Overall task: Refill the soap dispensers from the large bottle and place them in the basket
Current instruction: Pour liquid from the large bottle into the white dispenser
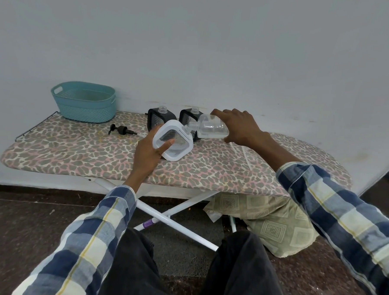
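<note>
My left hand (149, 150) grips a white-framed square soap dispenser (173, 141), tilted with its open neck toward the right. My right hand (239, 127) holds the clear large bottle (211, 126) on its side, its mouth meeting the dispenser's neck. Behind them stand two black-framed dispensers (156, 119) (187, 116) with open necks, upright near the wall. A black pump head (121, 129) lies loose on the board to the left. The teal basket (84, 101) sits at the board's far left end.
Everything rests on a leopard-print ironing board (76, 154) with white crossed legs, set against a grey wall. A patterned cushion (270, 225) lies on the dark floor under the right end. My knees are below the front edge.
</note>
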### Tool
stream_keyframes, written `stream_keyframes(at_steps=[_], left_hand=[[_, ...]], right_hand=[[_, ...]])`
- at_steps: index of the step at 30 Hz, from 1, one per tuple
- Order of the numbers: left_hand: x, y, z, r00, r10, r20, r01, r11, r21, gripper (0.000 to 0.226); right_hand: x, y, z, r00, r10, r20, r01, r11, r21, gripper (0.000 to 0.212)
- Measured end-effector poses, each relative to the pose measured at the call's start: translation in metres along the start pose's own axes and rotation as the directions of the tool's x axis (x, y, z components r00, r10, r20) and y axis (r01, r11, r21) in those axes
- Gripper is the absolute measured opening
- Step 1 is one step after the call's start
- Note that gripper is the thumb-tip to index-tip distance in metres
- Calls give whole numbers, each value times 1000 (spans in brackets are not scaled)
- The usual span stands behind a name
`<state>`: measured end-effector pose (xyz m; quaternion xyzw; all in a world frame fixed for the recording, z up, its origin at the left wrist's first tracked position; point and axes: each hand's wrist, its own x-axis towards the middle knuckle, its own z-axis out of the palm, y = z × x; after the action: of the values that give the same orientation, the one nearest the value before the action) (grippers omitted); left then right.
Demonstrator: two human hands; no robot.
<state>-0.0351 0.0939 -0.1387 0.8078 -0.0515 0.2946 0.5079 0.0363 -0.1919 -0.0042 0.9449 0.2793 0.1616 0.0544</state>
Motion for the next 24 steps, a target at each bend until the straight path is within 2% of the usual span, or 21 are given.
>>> stream_keyframes(at_steps=[24], left_hand=[[-1,6,-1,999,-20,30,20,1000,-7,49]], right_hand=[[-2,-1,-2,1000,2,7,-2,1000,-2,88]])
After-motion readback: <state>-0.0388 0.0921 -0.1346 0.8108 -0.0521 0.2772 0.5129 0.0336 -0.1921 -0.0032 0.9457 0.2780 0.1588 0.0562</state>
